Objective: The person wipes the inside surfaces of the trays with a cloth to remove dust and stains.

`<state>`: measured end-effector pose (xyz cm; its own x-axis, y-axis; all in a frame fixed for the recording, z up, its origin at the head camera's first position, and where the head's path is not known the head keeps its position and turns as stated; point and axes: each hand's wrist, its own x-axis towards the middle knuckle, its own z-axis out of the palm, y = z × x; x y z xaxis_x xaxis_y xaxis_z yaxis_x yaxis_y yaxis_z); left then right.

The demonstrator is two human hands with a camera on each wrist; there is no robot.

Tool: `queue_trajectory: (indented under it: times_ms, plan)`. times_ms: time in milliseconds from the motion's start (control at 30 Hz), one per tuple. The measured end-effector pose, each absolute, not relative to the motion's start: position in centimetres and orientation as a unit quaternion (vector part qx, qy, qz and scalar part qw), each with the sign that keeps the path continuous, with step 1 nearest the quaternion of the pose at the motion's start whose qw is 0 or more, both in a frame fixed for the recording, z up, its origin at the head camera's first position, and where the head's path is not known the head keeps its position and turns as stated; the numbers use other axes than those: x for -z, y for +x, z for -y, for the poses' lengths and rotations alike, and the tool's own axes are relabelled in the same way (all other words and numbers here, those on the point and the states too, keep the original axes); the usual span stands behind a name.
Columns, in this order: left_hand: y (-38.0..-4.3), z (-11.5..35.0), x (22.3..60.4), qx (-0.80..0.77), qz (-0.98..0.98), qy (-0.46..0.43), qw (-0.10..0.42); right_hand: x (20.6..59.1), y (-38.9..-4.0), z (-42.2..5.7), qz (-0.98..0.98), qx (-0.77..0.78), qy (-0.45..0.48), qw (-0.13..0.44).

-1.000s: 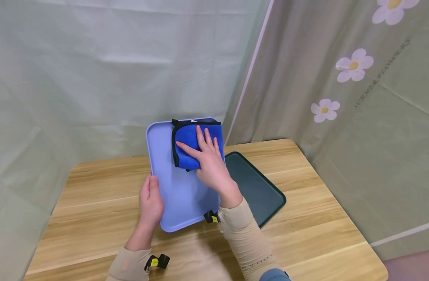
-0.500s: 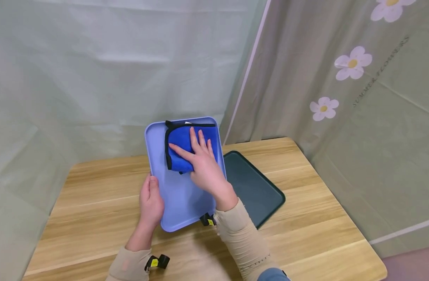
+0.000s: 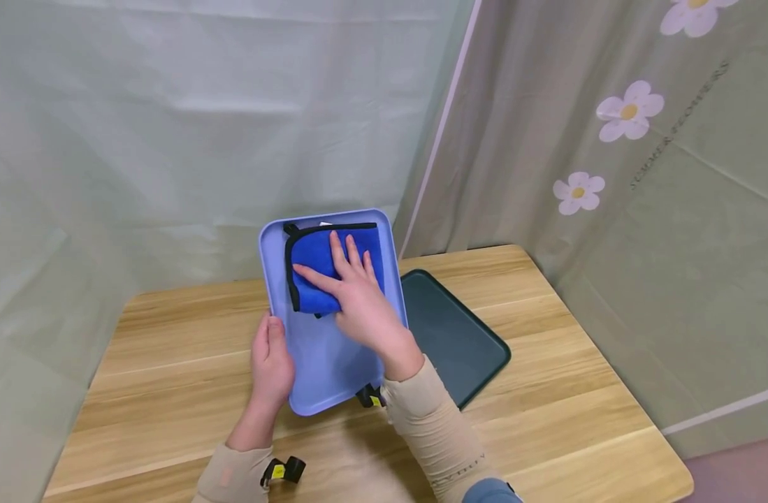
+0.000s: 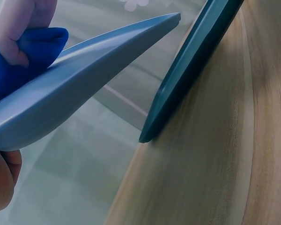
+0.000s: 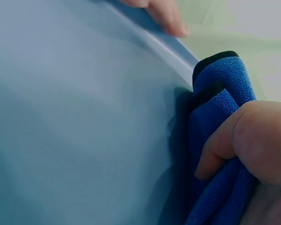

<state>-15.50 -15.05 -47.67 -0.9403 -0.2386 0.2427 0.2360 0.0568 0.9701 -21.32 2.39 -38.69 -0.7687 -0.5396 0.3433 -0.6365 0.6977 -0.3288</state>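
A blue-purple rectangular tray (image 3: 327,363) is held tilted above the table. My left hand (image 3: 273,363) grips its left rim, thumb on top and the other fingers hidden beneath. Against the tray's upper face lies a folded blue cloth (image 3: 311,255) with black edging. My right hand (image 3: 361,300) spreads its fingers over this cloth and presses it to the tray. Seen from the right wrist, the thumb (image 5: 220,145) bends against the folds of the cloth. The left wrist view shows the tray's underside (image 4: 61,112) well apart from the table.
A dark green tray (image 3: 462,342) lies on the wooden table (image 3: 578,377), to the right of the held tray and partly behind it. Pale curtains (image 3: 189,140) stand behind the table, and a flowered curtain (image 3: 692,244) hangs along its right side.
My right hand has slid the blue cloth leftward and slightly down across the tray. The left hand and the tray it holds have stayed nearly still.
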Motion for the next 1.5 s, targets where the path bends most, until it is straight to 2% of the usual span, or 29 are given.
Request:
queue_trajectory:
  times_ms: [333, 867, 1500]
  plan:
    - [-15.8, 14.7, 48.0, 0.686, 0.697, -0.024, 0.208, 39.1, -20.3, -1.0, 0.912, -0.184, 0.347, 0.121]
    - [-16.0, 15.2, 47.7, 0.697, 0.685, -0.029, 0.208, 38.7, -20.0, -0.3, 0.921, -0.124, 0.345, 0.13]
    - [-15.7, 15.1, 47.4, 0.699, 0.686, 0.008, 0.2, 39.2, -20.6, -2.7, 0.92, -0.161, 0.335, 0.123]
